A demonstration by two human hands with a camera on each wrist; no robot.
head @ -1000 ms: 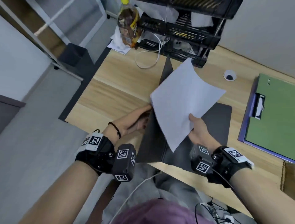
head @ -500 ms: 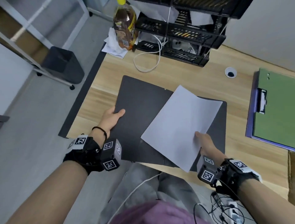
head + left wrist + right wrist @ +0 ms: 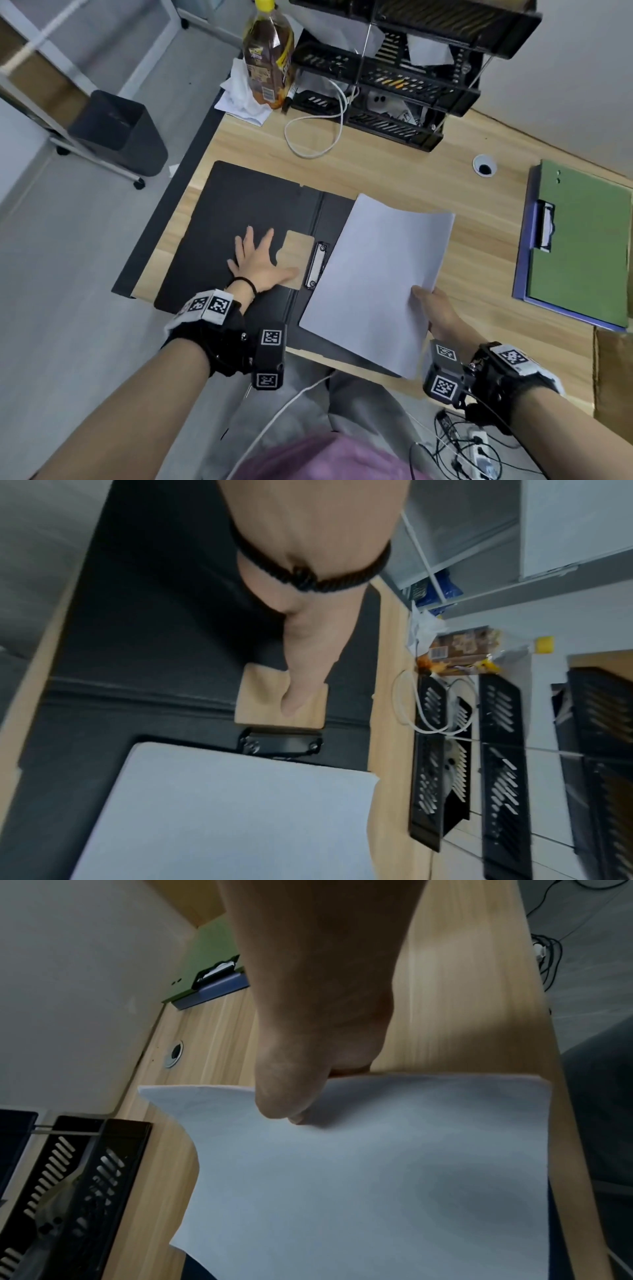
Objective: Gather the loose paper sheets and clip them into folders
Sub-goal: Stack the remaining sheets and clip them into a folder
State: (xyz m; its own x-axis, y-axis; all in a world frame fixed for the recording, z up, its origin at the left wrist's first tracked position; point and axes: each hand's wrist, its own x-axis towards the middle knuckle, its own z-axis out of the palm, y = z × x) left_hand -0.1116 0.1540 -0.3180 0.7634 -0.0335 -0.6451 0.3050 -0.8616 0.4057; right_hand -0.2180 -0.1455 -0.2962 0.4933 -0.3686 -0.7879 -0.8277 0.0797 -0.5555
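The black folder (image 3: 239,212) is laid open near the desk's (image 3: 411,171) front-left corner, pinned flat by the left hand (image 3: 257,260) with fingers spread, nothing gripped. The paper sheets (image 3: 376,274) are pinched at their near edge by the right hand (image 3: 435,315) and held over the folder's right half, beside the metal clip (image 3: 317,265). Could go sideways tbh: the clip looks closed, so the stack might get shoved against it and fanned or creased.

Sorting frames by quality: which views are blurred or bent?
Head view: sharp, though the desk edges splay from the wide lens. Left wrist view: smeared; paper and rack soft. Right wrist view: right hand looms dark and soft.
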